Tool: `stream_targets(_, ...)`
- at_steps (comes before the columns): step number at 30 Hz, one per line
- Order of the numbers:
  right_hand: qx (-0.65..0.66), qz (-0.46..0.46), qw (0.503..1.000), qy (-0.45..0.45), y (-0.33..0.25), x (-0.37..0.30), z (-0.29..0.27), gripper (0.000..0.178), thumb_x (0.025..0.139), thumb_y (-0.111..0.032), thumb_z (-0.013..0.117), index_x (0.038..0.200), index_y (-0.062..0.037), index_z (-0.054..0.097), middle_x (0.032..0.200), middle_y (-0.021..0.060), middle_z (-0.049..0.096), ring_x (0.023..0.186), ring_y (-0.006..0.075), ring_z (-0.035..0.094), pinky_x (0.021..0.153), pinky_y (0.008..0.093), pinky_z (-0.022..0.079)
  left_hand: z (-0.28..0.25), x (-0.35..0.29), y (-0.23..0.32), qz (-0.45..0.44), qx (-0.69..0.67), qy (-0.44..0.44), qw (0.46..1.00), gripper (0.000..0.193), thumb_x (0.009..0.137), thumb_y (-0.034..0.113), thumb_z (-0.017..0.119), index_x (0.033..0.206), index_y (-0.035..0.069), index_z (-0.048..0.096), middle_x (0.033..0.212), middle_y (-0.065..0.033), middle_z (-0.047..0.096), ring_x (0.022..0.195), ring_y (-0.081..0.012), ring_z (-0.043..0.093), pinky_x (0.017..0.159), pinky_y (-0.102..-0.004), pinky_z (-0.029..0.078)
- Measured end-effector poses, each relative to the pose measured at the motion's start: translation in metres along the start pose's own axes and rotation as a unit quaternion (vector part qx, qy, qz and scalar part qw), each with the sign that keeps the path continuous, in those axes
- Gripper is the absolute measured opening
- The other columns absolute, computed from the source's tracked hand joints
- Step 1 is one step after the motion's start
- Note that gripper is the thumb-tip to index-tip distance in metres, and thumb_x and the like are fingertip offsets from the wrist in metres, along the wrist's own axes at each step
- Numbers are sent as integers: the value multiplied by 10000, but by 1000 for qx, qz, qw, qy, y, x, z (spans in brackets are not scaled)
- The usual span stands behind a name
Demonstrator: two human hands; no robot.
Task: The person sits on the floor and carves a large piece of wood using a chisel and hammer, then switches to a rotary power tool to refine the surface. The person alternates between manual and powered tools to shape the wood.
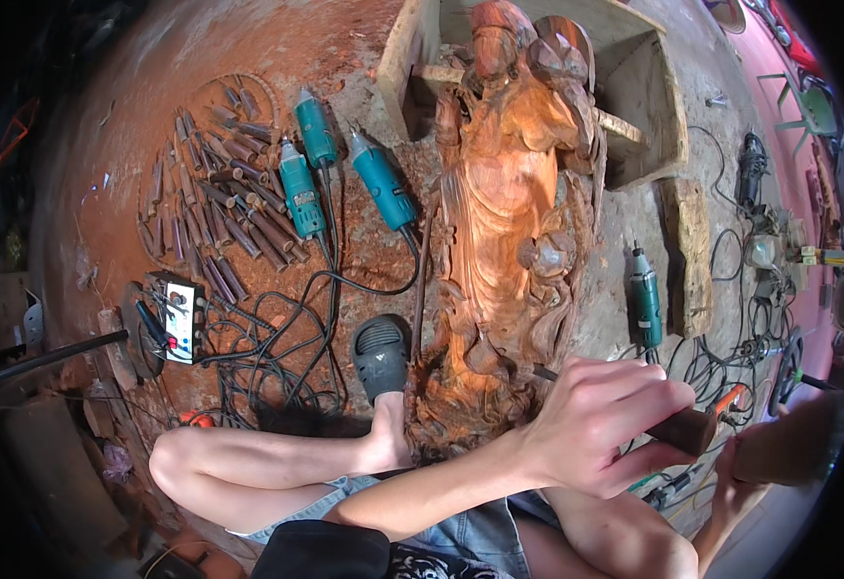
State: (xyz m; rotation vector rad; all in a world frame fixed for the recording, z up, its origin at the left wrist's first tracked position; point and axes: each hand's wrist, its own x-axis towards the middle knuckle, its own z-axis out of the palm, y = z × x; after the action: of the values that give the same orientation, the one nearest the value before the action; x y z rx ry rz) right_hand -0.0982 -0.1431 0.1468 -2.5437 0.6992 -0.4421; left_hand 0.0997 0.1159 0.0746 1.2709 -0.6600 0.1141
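Note:
A reddish-brown wooden carving of a robed standing figure [509,207] lies lengthwise before me, its head end away from me. My left hand [591,420] is closed round a chisel [687,431], whose wooden handle end sticks out to the right. The chisel's thin metal shank reaches the lower right part of the carving; its cutting edge is too small to make out. Low at the right, my right hand [731,494] grips a wooden mallet [789,444], held apart from the chisel's end. Most of the mallet's handle is hidden.
Many wood-handled chisels [219,193] lie heaped at the left. Beside them are three teal power tools [381,181]; another teal tool [646,299] lies right of the carving. A wooden frame [658,116] supports the carving's head end. Tangled cables [287,357] and a control box [181,318] sit at left.

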Motion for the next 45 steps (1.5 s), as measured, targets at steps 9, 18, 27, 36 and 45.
stream_targets(9,-132,-56,989,-39,-3,-6,-4,521,807,73,680,1313,38,562,1114,123,657,1038,229,633,1011,353,462,12,-9,-4,-41,49,-73,995,421,792,359,839,1011,35,685,792,-87,623,649,-283,646,534,-392,507)
stream_targets(18,38,28,999,-7,19,-30,31,402,749,56,591,1143,-25,600,1010,45,602,915,154,565,931,288,454,11,-19,-6,-48,106,-112,987,403,807,343,836,1009,30,683,802,-61,634,630,-226,643,508,-346,506)
stream_targets(27,79,145,986,-17,80,-72,49,525,732,-36,729,1237,35,605,1083,115,663,1010,230,625,977,357,470,9,-22,-12,-57,166,-177,969,423,812,364,835,1027,32,682,821,-58,647,653,-229,654,538,-341,530)
stream_targets(36,56,46,997,-16,80,-87,86,537,706,15,776,1216,12,606,1106,114,683,988,219,672,916,352,510,9,-22,-15,-51,177,-215,959,404,777,330,860,1019,51,695,764,-62,611,617,-233,625,521,-344,505)
stream_targets(45,125,116,984,-41,76,-102,122,549,737,17,744,1257,-14,573,1012,74,656,960,201,639,953,350,491,3,-25,-15,-59,190,-220,955,394,789,315,859,1027,46,697,738,-50,595,601,-233,620,526,-340,506)
